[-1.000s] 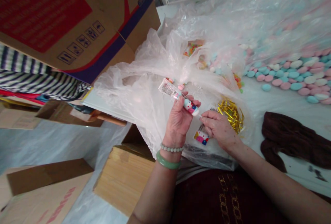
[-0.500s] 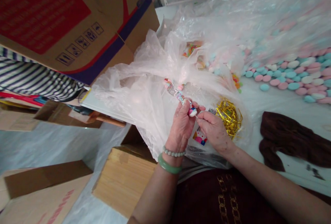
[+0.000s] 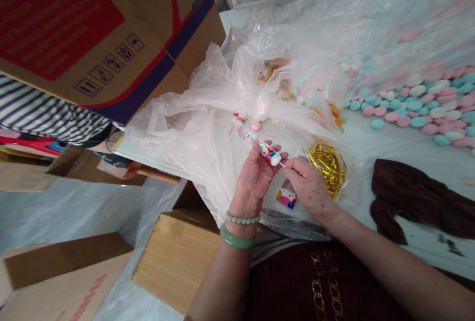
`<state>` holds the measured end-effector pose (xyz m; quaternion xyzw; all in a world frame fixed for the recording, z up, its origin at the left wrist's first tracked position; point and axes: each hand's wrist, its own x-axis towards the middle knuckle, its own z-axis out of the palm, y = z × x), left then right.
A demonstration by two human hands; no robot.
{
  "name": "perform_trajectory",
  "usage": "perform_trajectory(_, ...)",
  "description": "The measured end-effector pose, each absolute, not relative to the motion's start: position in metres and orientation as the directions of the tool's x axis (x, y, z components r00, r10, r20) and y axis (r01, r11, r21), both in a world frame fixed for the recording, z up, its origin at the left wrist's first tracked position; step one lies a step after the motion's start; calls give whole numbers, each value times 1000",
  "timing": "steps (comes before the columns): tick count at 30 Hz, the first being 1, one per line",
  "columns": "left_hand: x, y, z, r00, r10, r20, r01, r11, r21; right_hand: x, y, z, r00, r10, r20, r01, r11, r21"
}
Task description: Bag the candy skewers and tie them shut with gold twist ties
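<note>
My left hand (image 3: 256, 177) is turned palm up and supports a slim wrapped candy on a stick (image 3: 267, 153), with a clear wrapper and a colourful printed end. Its thumb rests beside the wrapper while the fingers loosely cradle it. My right hand (image 3: 306, 182) pinches the thin white stick (image 3: 282, 165) coming out of the candy's white end. Below the hands lies a printed card (image 3: 285, 198) with coloured dots, partly covered by my right hand. Gold shredded foil (image 3: 328, 165) sits close behind my right hand. A few pink candies (image 3: 257, 126) lie beyond the wrapper on plastic.
Thin plastic sheeting (image 3: 208, 128) spreads over the table. Many pink, blue and white candies (image 3: 415, 108) lie at the right, near a dark brown cloth (image 3: 415, 197). A large carton (image 3: 148, 78) stands at the upper left. Open cardboard boxes (image 3: 174, 256) are below the table edge.
My left hand has loosened and opened its fingers, showing more of the candy's printed end. The right hand still pinches the stick, a little farther from the left palm.
</note>
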<state>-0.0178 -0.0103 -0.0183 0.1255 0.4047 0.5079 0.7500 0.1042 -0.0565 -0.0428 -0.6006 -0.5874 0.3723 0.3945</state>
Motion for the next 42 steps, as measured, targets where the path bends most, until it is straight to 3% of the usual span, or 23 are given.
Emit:
perform_trajectory(5, -22, -6, -21, 49, 890, -454, -714, 349, 607, 106, -66, -41, -12, 986, 167, 695, 128, -707)
perform_trajectory(11, -24, -5, -16, -66, 923, -379, -767, 196, 611, 106, -70, -42, -63, 972, 225, 759, 193, -622)
perform_trajectory(19, -20, -5, -8, -77, 921, -382, -791, 177, 586, 106, -69, -46, -63, 982, 179, 710, 170, -683)
perform_trajectory(27, -14, -17, -11, 31, 964, -263, -625, 224, 748, 107, -66, -53, -58, 998, 29, 530, 55, -846)
perform_trajectory(32, -17, -15, -14, 63, 947, -316, -655, 278, 703, 109, -63, -52, -50, 999, 2, 400, 22, -916)
perform_trajectory(42, -28, -3, -19, -98, 930, -356, -739, 172, 652, 106, -64, -43, -84, 992, -99, 221, -79, -972)
